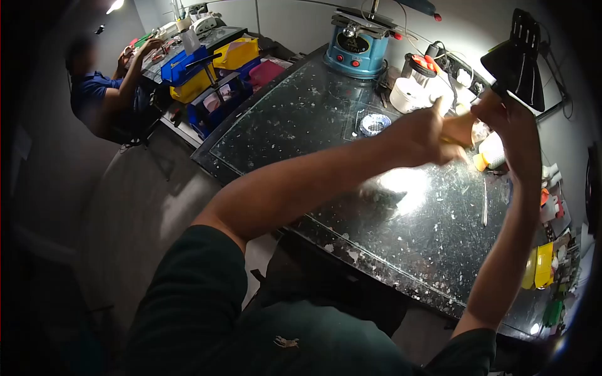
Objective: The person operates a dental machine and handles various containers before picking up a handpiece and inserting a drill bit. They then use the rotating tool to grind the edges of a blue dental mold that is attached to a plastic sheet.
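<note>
My left hand [429,135] reaches across the bench from the left, thumb up and fingers bent, smeared by motion. My right hand [514,131] is raised beside it with curled fingers, just below the black lamp shade [515,66]. A blurred tan-yellow piece [461,128] shows between the two hands; I cannot tell what it is. Behind my hands is a pale rounded container [493,150] with an orange end. To the left of my left hand lies a small round white-and-blue dish [375,124]. A thin metal tool [485,203] rests on the bench below my right hand.
The dark, speckled bench [282,119] carries a blue machine [357,47] and a white tub [407,94] at the back. Yellow bins [539,266] stand at the right edge. Far left, a person [103,94] sits at another bench beside blue bins [182,66].
</note>
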Action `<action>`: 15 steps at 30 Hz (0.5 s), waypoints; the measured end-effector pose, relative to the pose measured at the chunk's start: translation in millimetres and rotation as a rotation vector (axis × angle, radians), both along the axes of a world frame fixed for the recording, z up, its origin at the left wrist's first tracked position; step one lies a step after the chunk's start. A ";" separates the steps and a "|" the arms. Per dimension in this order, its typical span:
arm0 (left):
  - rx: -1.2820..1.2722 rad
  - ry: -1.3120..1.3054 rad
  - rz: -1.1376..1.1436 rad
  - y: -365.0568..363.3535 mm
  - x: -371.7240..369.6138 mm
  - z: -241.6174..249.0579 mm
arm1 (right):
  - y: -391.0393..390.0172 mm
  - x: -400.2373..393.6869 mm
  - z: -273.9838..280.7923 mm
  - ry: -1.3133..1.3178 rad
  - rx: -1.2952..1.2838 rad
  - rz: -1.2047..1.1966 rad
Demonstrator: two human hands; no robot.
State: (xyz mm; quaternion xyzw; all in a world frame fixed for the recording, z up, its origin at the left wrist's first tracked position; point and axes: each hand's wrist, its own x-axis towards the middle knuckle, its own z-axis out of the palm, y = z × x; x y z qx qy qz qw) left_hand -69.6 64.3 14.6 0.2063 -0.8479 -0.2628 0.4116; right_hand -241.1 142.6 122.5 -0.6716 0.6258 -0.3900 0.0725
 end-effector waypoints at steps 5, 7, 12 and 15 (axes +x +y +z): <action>0.437 0.251 -0.008 -41.9 86.3 16.0 | -35.6 32.8 -20.3 0.031 -0.119 0.009; 0.589 0.408 0.235 -67.3 133.5 21.0 | -17.8 31.7 -19.6 0.018 0.119 -0.062; 0.648 0.549 0.728 -197.7 212.8 -25.5 | 2.0 -15.4 -58.4 -0.209 0.541 0.091; 0.988 0.512 0.741 -264.0 224.2 -35.7 | 9.1 -30.1 -66.6 -0.220 0.583 0.043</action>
